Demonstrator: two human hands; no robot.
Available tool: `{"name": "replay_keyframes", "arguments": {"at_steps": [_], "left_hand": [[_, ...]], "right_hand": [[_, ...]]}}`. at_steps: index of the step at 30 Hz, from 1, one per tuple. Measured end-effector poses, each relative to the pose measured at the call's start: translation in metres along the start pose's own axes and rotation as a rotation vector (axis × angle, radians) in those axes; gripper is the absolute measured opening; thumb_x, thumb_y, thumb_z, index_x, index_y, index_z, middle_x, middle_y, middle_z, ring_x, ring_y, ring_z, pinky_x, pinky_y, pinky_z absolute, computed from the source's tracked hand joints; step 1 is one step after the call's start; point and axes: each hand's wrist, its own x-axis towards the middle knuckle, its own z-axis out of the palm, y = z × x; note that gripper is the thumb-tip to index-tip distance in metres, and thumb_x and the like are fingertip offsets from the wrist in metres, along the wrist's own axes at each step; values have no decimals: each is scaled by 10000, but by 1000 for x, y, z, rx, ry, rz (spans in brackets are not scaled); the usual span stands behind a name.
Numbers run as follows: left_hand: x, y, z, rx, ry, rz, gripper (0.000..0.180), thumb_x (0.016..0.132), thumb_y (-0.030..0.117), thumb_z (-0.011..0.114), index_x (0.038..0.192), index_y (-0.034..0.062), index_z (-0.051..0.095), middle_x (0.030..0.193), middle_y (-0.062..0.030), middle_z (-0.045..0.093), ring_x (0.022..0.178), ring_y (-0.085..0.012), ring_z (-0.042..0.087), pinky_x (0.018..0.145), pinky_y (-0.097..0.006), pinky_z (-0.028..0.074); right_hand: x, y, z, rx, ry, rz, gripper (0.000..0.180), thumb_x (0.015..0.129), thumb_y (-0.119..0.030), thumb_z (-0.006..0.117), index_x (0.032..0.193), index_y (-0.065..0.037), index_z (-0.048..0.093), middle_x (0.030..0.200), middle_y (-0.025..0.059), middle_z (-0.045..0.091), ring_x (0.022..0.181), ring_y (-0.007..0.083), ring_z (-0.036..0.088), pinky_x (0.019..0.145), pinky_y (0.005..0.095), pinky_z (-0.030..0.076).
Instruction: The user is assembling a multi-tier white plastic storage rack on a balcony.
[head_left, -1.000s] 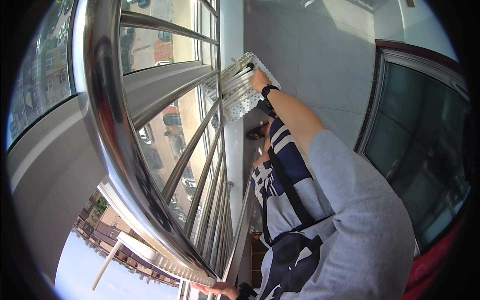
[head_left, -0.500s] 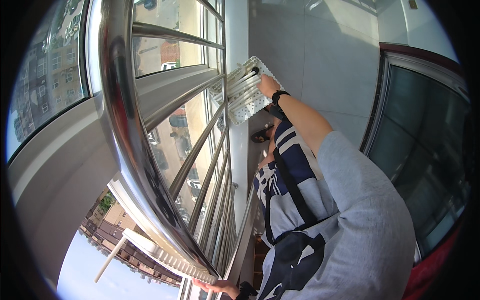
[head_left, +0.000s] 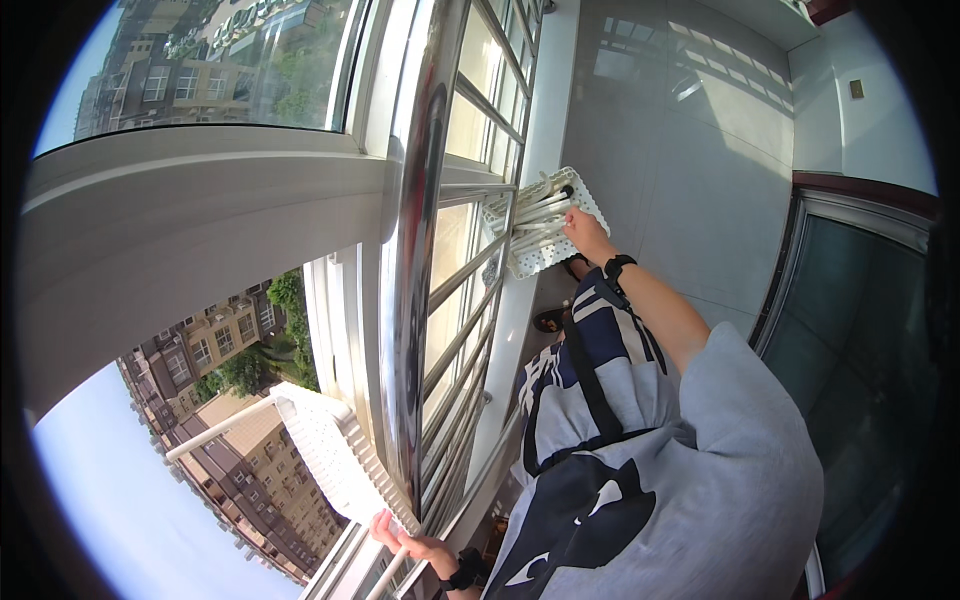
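My right hand (head_left: 585, 235), with a black watch at the wrist, grips a white perforated plastic rack (head_left: 540, 222) with white rods, held against the steel window bars (head_left: 470, 270). My left hand (head_left: 402, 541), with a black wristband, reaches low between the bars. It holds the near end of a second white perforated rack (head_left: 325, 450) that sticks out beyond the window. A white pole (head_left: 222, 429) runs out from that rack's far end. My grey and navy shirt (head_left: 650, 470) fills the lower right.
A thick polished steel rail (head_left: 418, 250) crosses the view in front of the white window frame (head_left: 200, 200). Apartment buildings (head_left: 210, 360) lie far below outside. Behind me are a grey tiled floor (head_left: 690, 150), a dark glass door (head_left: 860, 360) and a sandal (head_left: 552, 320).
My view has swung, showing more of the outside. My right hand has kept hold of the perforated rack. The second rack beyond the bars has come into sight in my left hand.
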Motion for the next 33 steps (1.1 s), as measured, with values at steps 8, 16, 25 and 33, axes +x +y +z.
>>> {"name": "replay_keyframes", "arguments": {"at_steps": [8, 16, 25, 33], "left_hand": [[-10, 58, -4, 11, 153, 34, 191, 707, 136, 431, 760, 3, 558, 888, -140, 500, 965, -287, 441, 919, -405, 342], [-8, 57, -8, 37, 95, 17, 165, 749, 100, 460, 753, 11, 599, 719, -75, 449, 855, -231, 383, 749, -362, 332], [-2, 71, -22, 201, -94, 220, 343, 745, 270, 749, 645, 62, 495, 692, -70, 443, 784, -279, 390, 679, -379, 353], [2, 67, -29, 158, -136, 279, 298, 646, 130, 809, 664, 62, 520, 697, -65, 413, 795, -272, 383, 658, -382, 345]], "right_hand": [[-88, -134, -127, 282, 134, -422, 168, 873, -151, 618, 1000, -54, 566, 799, 46, 640, 767, 153, 613, 694, 313, 478], [-193, -310, -226, 947, 332, -677, 283, 1020, -190, 428, 1220, -16, 528, 910, 48, 582, 736, 137, 600, 613, 278, 503], [-257, -475, -180, 1110, -309, -1171, 411, 1007, -473, 407, 921, -84, 505, 603, -43, 307, 451, 46, 246, 396, 212, 217], [-253, -502, -123, 1134, -388, -1268, 538, 1003, -483, 426, 627, -105, 356, 502, -39, 327, 416, 39, 280, 386, 229, 197]]}}
